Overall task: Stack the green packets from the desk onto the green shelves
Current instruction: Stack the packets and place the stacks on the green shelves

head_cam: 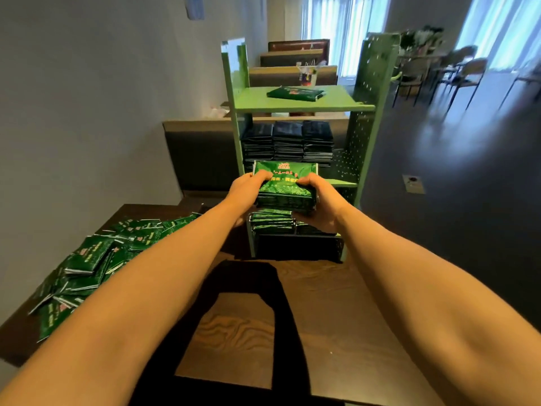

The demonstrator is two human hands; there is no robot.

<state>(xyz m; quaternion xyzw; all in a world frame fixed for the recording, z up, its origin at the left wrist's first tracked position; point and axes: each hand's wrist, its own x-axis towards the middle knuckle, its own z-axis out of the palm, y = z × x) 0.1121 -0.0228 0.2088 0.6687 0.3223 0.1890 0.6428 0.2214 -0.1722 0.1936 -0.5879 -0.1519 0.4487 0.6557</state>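
- I am watching the left hand (247,186) gripping the left end of a bundle of green packets (285,183), with the thumb lying across the top packet and the fingers curling underneath.
- The right hand (320,200) is gripping the bundle's right end the same way, so the bundle is being held roughly level between the two hands.
- Just beyond the hands, the green shelves (369,112) are standing on the worktop (336,303), and the bundle is hovering in front of them at about the height of the middle board.
- Directly below the hands, lower stacks (272,221) of green packets are sitting on the lower shelf.
- Above and beyond the hands, three dark stacks (288,142) are sitting side by side on the middle shelf.
- Higher up, a single packet (295,93) is lying flat on the top shelf.
- Down to the left of the left hand, a loose heap (96,259) of green packets is spreading across the worktop beside the wall.
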